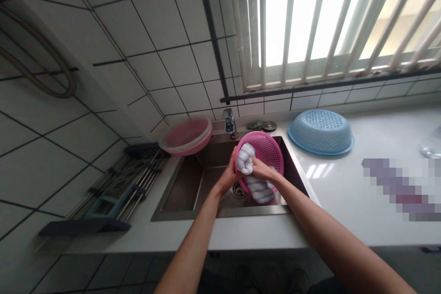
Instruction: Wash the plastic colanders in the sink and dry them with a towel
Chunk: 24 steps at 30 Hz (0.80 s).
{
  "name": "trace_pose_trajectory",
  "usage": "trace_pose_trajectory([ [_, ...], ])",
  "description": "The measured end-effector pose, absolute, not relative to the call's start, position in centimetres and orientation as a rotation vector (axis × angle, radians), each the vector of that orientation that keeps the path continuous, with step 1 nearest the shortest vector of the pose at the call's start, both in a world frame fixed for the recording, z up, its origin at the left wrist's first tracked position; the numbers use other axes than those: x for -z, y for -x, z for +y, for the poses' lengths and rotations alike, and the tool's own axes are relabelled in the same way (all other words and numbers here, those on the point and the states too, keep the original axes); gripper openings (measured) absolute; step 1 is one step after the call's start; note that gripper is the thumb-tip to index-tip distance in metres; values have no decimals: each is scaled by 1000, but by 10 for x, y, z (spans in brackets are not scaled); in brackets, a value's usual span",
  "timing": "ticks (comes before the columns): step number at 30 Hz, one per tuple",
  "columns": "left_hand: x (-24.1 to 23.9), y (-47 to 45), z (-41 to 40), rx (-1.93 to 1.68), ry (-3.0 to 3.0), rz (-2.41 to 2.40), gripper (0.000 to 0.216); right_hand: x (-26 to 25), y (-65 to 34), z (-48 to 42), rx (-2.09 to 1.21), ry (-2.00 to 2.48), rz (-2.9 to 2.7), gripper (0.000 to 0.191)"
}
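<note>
Over the steel sink (203, 213), a pink perforated basket (267, 147) is tilted, its opening turned toward me. My left hand (230, 174) grips the basket's left rim. Inside that rim, my right hand (261, 168) is closed on a white and grey striped cloth (245, 158). The cloth is bunched above the hand, and its loose end hangs below across the basket's lower part. The fingertips of my right hand are hidden by the cloth.
A chrome faucet (229, 123) stands behind the sink. Pink basins (186, 135) rest at its back left corner. An upturned blue basket (320, 133) sits on the right counter. A folded rack (113, 188) lies left. The drain (238, 190) shows below the hands.
</note>
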<state>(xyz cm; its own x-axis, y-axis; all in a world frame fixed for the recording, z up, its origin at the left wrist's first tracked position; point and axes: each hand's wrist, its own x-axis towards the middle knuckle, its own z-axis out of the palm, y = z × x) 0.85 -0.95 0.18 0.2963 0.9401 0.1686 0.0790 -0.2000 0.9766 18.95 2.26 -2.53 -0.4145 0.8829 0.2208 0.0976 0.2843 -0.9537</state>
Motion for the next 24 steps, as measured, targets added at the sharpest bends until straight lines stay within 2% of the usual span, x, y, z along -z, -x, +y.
trace_pose_trajectory([
  [3, -5, -8, -13, -1027, -1593, 927, 100, 25, -191, 24, -1114, 898, -1682, 27],
  [7, -11, -8, -15, -1013, -1616, 875, 103, 14, -205, 37, -961, 1091, -1210, 49],
  [9, -14, -8, -16, -1025, -1661, 876, 103, 8, -212, 41, -959, 1194, -1023, 55],
  [12, -16, -9, -17, -1035, -1675, 856, 102, 2, -212, 37, -1083, 1182, -1101, 53],
  [18, -18, -7, -21, -1096, -1629, 920, 97, -5, -193, 14, -1412, 960, -1633, 31],
  [21, -19, -7, -19, -1081, -1654, 895, 97, -8, -193, 13, -1377, 942, -1604, 31],
  [24, -17, -10, -17, -1025, -1707, 872, 101, -10, -201, 18, -1210, 1000, -1404, 40],
])
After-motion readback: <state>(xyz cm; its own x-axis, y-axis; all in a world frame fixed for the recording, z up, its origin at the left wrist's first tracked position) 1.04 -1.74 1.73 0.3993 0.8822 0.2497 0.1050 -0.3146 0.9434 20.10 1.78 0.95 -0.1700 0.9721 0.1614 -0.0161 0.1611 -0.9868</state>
